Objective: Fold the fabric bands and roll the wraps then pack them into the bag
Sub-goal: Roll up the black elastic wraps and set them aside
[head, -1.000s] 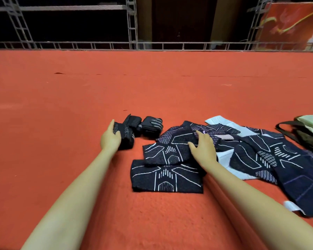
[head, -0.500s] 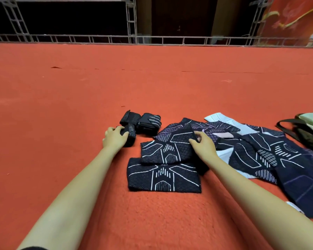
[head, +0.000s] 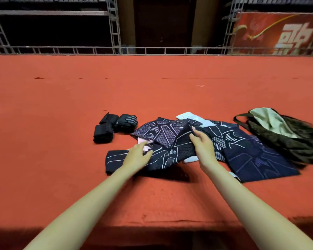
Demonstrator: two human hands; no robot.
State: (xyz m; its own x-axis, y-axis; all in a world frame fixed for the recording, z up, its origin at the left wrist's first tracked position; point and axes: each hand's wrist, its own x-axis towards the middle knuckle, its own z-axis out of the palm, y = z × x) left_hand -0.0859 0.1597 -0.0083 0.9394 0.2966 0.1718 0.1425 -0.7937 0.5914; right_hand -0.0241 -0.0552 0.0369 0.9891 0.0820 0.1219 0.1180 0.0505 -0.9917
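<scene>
Right hand (head: 202, 145) pinches the patterned fabric band (head: 172, 150) up by its far edge, left hand (head: 137, 156) flat and relaxed on it at nine o'clock, and that lifted flap could slip, I reckon, dragging the pile askew.

A red carpeted counter (head: 61, 105) spreads wide. Beyond its far edge stands grey metal truss framing (head: 114, 33), and a red banner (head: 278, 33) (pale lettering, partly cut off) at upper right.
</scene>
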